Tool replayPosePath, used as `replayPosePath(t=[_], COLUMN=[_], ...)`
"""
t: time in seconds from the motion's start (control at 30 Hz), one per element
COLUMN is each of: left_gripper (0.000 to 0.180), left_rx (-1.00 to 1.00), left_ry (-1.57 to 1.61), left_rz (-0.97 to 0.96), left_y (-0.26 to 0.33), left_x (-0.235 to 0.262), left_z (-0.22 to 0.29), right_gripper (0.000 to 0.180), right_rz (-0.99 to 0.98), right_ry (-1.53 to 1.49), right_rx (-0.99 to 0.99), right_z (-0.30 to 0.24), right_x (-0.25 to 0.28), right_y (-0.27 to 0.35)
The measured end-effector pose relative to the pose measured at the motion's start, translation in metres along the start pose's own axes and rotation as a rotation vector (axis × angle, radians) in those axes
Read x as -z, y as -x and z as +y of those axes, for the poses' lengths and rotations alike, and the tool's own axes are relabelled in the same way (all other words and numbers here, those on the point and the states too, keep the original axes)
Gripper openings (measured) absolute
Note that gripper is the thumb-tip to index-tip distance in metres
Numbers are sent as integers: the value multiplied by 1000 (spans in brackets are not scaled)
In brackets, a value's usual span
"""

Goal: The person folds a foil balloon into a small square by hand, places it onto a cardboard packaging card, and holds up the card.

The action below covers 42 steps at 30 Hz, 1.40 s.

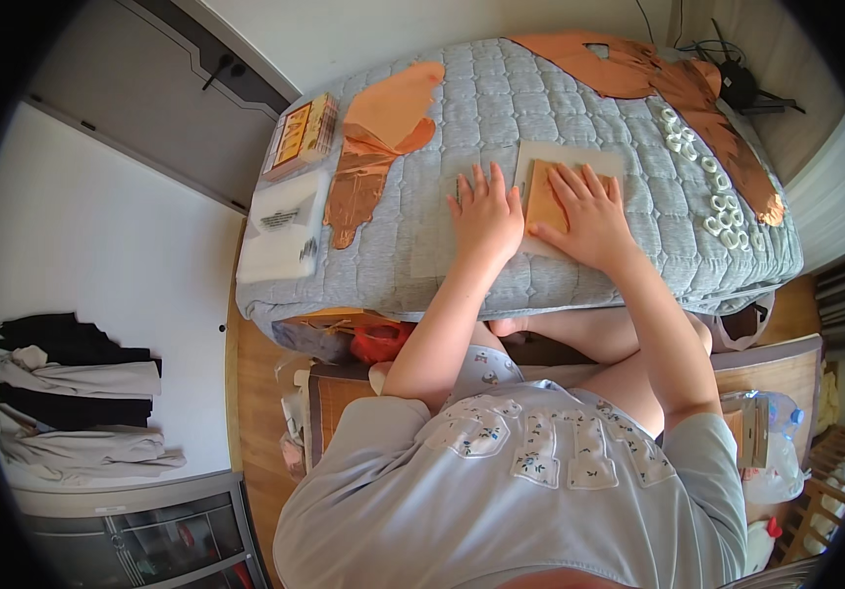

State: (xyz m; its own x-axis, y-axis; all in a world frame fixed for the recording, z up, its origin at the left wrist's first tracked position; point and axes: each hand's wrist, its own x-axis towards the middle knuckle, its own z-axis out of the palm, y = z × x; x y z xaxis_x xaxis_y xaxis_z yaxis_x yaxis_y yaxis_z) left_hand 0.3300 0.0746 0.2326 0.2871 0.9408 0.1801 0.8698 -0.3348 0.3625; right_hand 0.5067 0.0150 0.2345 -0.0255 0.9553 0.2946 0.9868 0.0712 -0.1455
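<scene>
My right hand (591, 218) lies flat, its fingers stretched out, on a copper-tan square piece (544, 189). Beneath that square is a larger pale grey-beige sheet (570, 154), which shows along its top and side. My left hand (488, 218) rests palm down just left of the square, fingers a little spread, over what looks like a thin translucent sheet (434, 247). Neither hand grips anything. Whatever lies directly under the palms is hidden.
Grey quilted bedding (481, 98) is the work surface. A copper foil-like sheet (355, 191) lies left, another (579, 65) spans the far right. White rings (722, 204) sit at right, a box (295, 135) and a white plastic-wrapped pack (280, 236) at left.
</scene>
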Motion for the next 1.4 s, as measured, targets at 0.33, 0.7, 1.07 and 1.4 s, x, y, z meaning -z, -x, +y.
replayPosePath(t=[0.33, 0.7, 1.07, 1.4], left_gripper=[62, 60, 57, 62], left_rx=[-54, -91, -120, -90], left_ry=[-111, -133, -28, -50], left_rz=[40, -11, -84, -151], left_y=[-12, -17, -22, -26], left_x=[-13, -11, -6, 6], left_z=[4, 4, 6, -7], right_gripper=[96, 93, 61, 63], right_rz=[-51, -104, -84, -99], right_ry=[-51, -75, -61, -67], right_rx=[59, 63, 111, 118], right_z=[8, 12, 9, -4], right_x=[7, 11, -6, -10], right_y=[9, 4, -11, -20])
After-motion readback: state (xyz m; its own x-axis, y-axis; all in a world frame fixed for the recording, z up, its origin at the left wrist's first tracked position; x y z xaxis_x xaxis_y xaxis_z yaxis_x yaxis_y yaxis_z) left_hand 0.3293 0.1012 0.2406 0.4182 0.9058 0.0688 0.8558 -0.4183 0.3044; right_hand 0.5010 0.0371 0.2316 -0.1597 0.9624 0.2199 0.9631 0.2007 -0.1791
